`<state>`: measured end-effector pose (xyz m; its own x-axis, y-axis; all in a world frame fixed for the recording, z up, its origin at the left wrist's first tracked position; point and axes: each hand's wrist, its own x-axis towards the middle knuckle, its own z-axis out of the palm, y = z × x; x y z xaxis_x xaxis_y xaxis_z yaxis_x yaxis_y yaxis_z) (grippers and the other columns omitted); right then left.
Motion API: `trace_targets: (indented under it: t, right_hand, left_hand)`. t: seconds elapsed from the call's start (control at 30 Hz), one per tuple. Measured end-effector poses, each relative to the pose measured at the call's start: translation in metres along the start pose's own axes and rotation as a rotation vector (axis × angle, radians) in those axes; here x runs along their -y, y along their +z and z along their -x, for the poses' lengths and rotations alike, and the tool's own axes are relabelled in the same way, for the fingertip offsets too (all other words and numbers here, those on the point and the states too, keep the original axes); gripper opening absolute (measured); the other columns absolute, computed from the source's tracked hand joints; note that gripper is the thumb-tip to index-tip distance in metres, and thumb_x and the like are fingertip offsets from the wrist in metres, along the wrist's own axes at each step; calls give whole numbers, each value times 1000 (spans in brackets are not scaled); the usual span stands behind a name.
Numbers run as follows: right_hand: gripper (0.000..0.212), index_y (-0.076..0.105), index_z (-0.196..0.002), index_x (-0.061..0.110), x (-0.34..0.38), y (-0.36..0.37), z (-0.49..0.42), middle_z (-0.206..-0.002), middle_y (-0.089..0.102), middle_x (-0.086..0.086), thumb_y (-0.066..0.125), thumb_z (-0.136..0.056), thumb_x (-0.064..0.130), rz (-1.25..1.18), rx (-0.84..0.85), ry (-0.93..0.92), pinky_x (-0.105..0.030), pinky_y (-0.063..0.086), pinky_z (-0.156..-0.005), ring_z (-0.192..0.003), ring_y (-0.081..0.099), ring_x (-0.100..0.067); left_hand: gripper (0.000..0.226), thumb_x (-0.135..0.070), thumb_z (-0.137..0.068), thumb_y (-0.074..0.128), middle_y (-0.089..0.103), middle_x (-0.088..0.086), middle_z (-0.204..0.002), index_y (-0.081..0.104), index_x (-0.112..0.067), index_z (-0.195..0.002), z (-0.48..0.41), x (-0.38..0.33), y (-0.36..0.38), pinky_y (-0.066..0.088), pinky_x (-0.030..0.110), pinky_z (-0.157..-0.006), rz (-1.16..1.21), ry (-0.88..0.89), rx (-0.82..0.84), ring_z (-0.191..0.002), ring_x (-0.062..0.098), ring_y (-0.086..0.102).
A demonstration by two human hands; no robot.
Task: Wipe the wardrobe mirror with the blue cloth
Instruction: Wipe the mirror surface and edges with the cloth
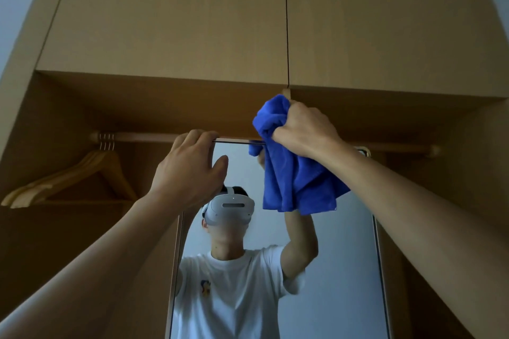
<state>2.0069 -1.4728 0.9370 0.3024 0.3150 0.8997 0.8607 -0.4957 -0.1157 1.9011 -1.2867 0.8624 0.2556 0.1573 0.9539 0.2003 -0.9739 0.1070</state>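
Nearest me, my left hand (190,170) hooks curled fingers over the top edge of the wardrobe mirror (344,256); my right hand (305,129) clutches the bunched blue cloth (292,181) at the upper glass (wooden hangers (82,173) hang left).

Hangers (33,192) on rail (137,136), left of mirror (344,256); cloth (292,179) at mirror top.

Right hand (304,129) bunches blue cloth (292,173); left hand (190,170) hooks mirror (344,242) top.
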Motion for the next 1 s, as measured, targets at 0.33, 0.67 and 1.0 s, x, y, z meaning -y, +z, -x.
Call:
trace_targets:
  t: [0.33, 0.67, 1.0]
  right_hand:
    - [18, 47, -79, 26, -82, -41, 7, -81, 61, -4, 64, -82, 28, 48, -13, 274, -30, 37, -54, -70, 60, -22]
    - [33, 56, -113, 23, -21, -13, 7, -86, 61, 1, 61, -82, 33, 64, -22, 94, -33, 44, -68, -78, 58, -26]
    - [41, 53, -119, 16, 77, 34, -5, -74, 51, 7, 60, -81, 27, -16, -8, -103, -28, 33, -51, -70, 54, -20]
  left_hand:
    - [53, -40, -97, 56, 46, -1, -150, 47, -23, -147, -1, 3, 0, 44, 44, -102, 24, 26, -7, -140, 23, 40]
    - [59, -44, -96, 56, 37, 4, -153, 39, -29, -151, 0, 2, 2, 46, 41, -97, 4, -19, 42, -139, 28, 41]
    - [25, -30, -89, 60, 43, -6, -108, 47, -18, -107, -1, 5, -5, 35, 31, -78, 141, -17, 27, -110, 24, 51]
